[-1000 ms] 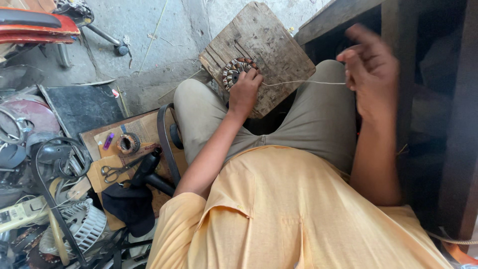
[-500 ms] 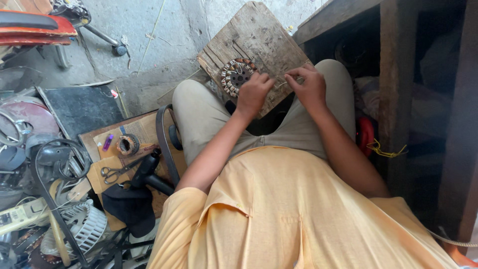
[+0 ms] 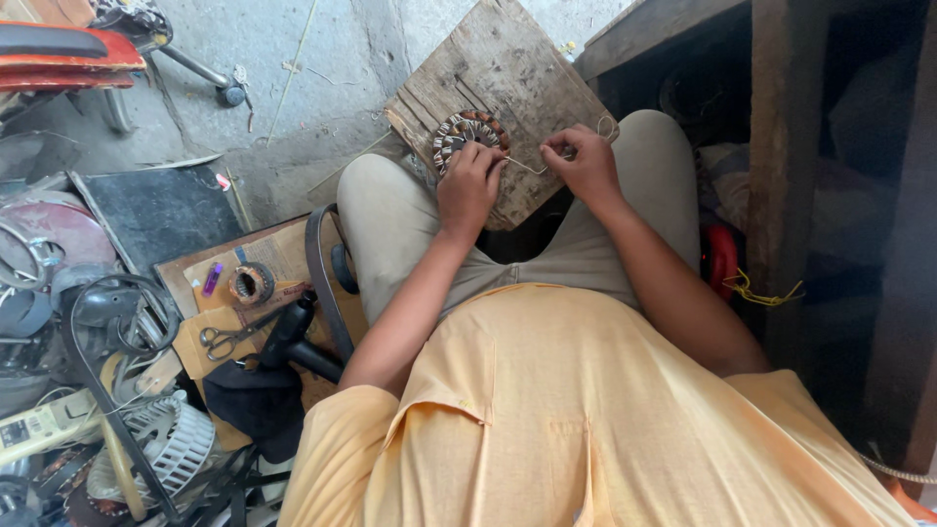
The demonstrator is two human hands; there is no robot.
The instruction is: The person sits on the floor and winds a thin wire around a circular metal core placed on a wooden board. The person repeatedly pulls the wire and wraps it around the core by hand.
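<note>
Head view, left hand (image 3: 468,185) on round coil-wound stator (image 3: 468,132)

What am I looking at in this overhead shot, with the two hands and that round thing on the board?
There is no machine here. The view comes from a camera on the person's head, looking down at their own lap. A worn wooden board rests across the knees, and on it lies a round wound motor part with coils around its ring. The left hand presses on that part. The right hand pinches a thin wire that runs to the part. On the floor to the left lie scissors, a small roll of tape, a white fan piece and other scrap.
</note>
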